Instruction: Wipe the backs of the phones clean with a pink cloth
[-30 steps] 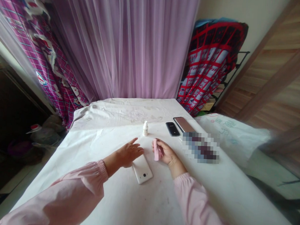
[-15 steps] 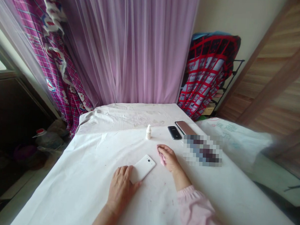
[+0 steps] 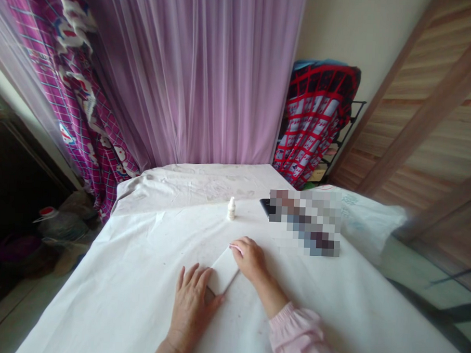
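Note:
A white smartphone lies back up on the white-covered table. My left hand holds its near end, fingers along the left edge and thumb at the near right corner. Over the phone's far end is my right hand, its fingers closed on a small pink cloth. Most of the cloth is hidden in the fingers, and the hand covers the phone's camera corner. Beyond the hands a small white bottle stands upright.
To the right of the bottle lies a dark phone, partly covered by a pixelated patch. A purple curtain hangs behind the table. A red checked cloth drapes over a rack at the back right. A plastic jug stands on the floor at left.
My right hand has moved left with the pink cloth, from beside the smartphone onto its far end. My left hand stays at the near end. The view has shifted slightly.

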`<state>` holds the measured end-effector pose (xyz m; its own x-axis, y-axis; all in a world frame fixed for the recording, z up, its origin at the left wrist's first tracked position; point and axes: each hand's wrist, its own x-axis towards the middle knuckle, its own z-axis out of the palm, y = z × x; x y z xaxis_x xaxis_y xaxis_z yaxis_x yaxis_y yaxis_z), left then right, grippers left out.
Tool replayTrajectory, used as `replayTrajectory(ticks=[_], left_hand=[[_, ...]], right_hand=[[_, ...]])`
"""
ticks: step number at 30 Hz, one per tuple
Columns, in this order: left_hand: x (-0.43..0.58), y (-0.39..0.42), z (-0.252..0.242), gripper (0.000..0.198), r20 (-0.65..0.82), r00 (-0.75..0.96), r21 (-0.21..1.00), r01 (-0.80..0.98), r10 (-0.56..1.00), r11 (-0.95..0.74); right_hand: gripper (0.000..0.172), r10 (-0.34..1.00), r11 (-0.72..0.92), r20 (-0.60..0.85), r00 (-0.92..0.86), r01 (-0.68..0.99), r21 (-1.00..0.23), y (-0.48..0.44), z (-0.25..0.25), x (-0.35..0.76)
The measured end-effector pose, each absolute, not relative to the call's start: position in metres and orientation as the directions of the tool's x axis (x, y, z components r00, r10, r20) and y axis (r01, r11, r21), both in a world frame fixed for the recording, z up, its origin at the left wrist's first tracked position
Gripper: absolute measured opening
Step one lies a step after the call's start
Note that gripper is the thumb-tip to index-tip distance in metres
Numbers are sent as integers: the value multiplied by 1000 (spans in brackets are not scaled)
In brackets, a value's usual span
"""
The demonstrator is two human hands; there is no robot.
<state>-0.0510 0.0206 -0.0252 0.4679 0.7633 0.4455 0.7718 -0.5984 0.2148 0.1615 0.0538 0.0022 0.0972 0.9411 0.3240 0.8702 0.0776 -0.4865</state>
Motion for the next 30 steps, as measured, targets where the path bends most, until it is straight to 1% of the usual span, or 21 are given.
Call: replayTrajectory(ticks=[4, 7, 12, 20, 30], left_hand=[[-49, 23, -25, 51, 428, 471, 234, 767, 771, -598], [-47, 23, -24, 50, 421, 465, 249, 766, 779, -592], [-47, 21, -24, 45, 442, 462, 261, 754, 769, -603], [-46, 19, -23, 44, 454, 448, 269, 755, 770, -598], [-43, 18, -16, 39, 439, 437, 288, 759, 785, -584]], right_hand=[[22, 936, 42, 338, 103, 917, -396, 52, 5, 155], [21, 936, 55, 344, 76, 933, -356, 49, 7, 149], [18, 932, 108, 362, 28, 931, -348, 45, 4, 139], [17, 926, 171, 377, -30, 922, -348, 40, 4, 131], [21, 934, -19, 328, 144, 935, -355, 52, 5, 152]])
